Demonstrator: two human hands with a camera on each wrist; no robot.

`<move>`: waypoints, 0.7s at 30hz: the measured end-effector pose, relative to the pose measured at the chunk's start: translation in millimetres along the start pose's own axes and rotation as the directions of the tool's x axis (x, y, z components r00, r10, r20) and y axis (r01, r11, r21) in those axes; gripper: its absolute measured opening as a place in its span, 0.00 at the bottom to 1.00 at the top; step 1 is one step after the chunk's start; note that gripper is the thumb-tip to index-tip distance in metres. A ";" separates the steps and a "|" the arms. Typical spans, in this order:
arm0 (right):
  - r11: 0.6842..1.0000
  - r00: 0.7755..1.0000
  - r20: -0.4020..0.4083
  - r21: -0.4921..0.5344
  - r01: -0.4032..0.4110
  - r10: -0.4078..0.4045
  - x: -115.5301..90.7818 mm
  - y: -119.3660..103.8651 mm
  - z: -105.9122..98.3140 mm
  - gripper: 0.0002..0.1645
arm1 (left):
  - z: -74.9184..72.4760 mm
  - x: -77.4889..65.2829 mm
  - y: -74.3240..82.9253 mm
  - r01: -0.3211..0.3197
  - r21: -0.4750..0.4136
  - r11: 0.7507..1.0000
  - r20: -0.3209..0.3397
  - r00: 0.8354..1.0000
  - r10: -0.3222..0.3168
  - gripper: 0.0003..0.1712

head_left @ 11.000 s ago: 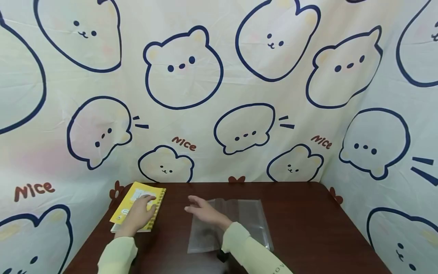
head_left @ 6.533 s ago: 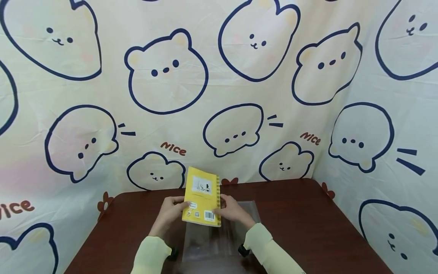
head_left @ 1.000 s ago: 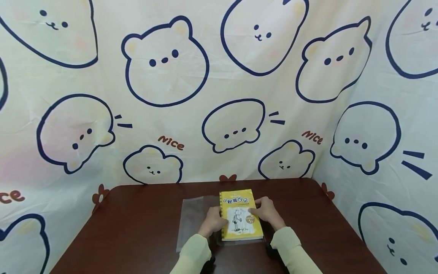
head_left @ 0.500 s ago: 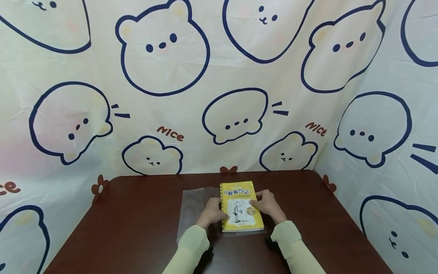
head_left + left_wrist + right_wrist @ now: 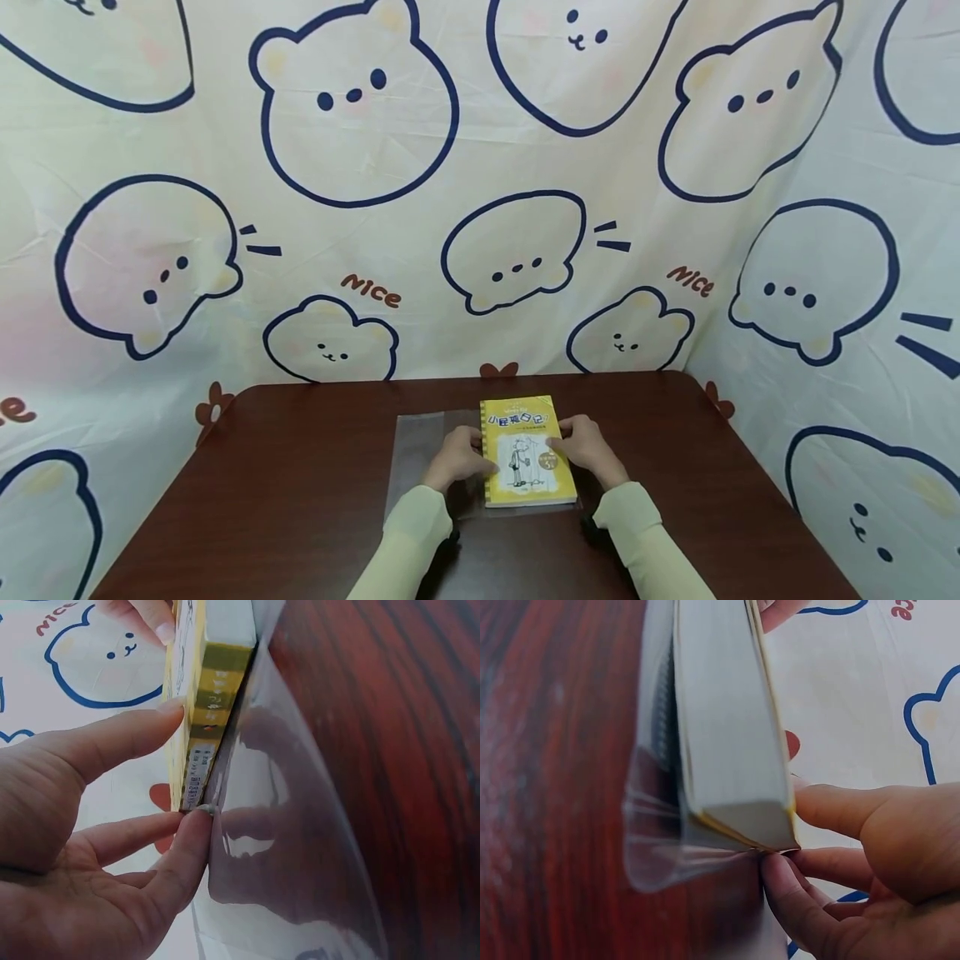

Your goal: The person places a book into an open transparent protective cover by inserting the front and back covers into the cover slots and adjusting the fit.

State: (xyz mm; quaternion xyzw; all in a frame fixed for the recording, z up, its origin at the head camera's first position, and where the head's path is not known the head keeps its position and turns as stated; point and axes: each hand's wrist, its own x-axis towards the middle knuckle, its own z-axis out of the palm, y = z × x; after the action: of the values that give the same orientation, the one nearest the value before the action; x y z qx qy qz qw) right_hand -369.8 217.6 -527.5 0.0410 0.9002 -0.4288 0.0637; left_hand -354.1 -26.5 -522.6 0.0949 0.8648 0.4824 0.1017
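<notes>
A thick yellow book [image 5: 525, 479] lies front cover up on the right half of a clear plastic book cover [image 5: 416, 450]. My left hand [image 5: 454, 457] holds the book at its spine; in the left wrist view the thumb [image 5: 135, 739] rests at the cover's edge and fingertips [image 5: 196, 817] meet the spine's far end beside the plastic. My right hand [image 5: 592, 450] grips the opposite edge, thumb over the front cover. In the right wrist view its fingertips [image 5: 780, 874] are under the book's corner, and a curved flap of plastic [image 5: 649, 862] sticks out below the pages.
The dark brown wooden table [image 5: 300, 500] extends around the book and plastic. Behind and beside it hangs a pale cloth [image 5: 525, 150] printed with cartoon bears. The plastic's left half lies flat beside my left hand.
Earlier the book lay at the table's left; both hands lifted it, and it now lies front up on the plastic's right half. Lately, my left hand has shifted slightly up and left.
</notes>
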 end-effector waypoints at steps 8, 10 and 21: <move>1.000 1.000 0.018 0.004 0.008 -0.008 -0.1 0.0 -1.7 0.24 | 0.4 -2.2 3.5 0.009 0.043 0.999 0.033 0.999 -0.010 0.28; 1.000 1.000 0.026 0.002 -0.002 0.002 0.1 -0.2 -2.9 0.25 | 0.0 -3.1 4.7 0.021 0.058 0.998 0.030 0.999 -0.023 0.27; 1.000 0.999 0.040 0.008 -0.010 0.009 -2.4 -1.1 -10.0 0.28 | -2.1 -7.5 11.1 0.038 0.105 0.994 -0.010 0.999 -0.037 0.26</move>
State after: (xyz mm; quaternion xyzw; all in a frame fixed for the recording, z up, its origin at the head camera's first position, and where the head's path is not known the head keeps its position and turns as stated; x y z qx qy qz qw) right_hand -368.3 224.7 -520.2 0.0370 0.8968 -0.4330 0.0833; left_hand -346.6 -24.4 -511.5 0.0821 0.8911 0.4344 0.1021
